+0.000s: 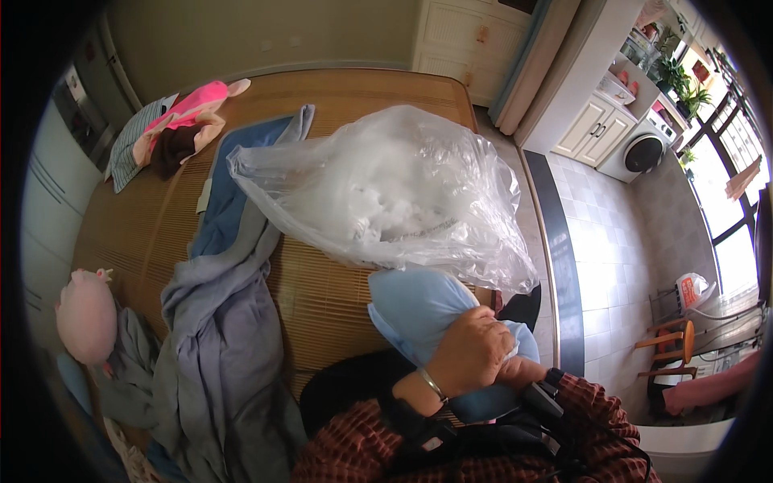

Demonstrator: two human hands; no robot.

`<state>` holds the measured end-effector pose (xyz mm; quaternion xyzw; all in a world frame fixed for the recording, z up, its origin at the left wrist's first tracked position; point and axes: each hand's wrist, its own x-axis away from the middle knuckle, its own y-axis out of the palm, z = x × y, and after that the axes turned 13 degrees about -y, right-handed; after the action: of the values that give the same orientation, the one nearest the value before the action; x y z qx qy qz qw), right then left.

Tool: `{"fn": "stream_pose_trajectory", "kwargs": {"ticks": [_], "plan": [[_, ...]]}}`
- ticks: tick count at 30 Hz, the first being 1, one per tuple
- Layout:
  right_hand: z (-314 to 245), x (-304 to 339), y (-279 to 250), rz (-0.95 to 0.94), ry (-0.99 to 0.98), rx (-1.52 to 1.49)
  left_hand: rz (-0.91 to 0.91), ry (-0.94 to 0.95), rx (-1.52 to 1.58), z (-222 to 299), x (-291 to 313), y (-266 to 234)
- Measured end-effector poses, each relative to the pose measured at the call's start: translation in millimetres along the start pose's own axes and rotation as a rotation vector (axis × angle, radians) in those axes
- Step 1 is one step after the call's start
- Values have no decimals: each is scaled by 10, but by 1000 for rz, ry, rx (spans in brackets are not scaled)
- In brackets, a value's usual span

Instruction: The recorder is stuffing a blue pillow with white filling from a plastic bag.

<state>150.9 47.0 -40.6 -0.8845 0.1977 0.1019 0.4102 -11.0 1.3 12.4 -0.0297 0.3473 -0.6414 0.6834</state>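
A light blue stuffed cloth piece (419,306), plump like a small cushion, sits in front of me at the near right of the bed. My left hand (471,350), with a silver bangle on its wrist, is closed on its right part. Right beside it, my right hand (522,370) is closed on the same piece; its fingertips are partly hidden. A bit of white shows between the hands, too small to make out. Just beyond lies a large clear plastic bag (491,209) with fluffy white filling (378,185) inside, almost touching the blue piece.
The bed has a woven brown mat (314,302). Grey-blue cloth (225,298) stretches along its left middle. A pink plush toy (87,315) lies at the left; pink and striped fabric (181,121) at the far left. A wooden stool (684,342) and washing machine (642,151) stand to the right.
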Motion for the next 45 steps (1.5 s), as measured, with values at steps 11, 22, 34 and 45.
{"fn": "stream_pose_trajectory", "kwargs": {"ticks": [11,22,34,45], "plan": [[119,-76,-27,-361,144,164,-144,-369,458,-129,91,26],[404,-428,-474,-173,162,424,405,-420,-8,-184,88,-34],[-181,-285,-646,-350,304,331,229,-740,-58,-356,310,356],[-194,-376,-619,152,886,-247,-80,-563,46,-204,299,340]]}}
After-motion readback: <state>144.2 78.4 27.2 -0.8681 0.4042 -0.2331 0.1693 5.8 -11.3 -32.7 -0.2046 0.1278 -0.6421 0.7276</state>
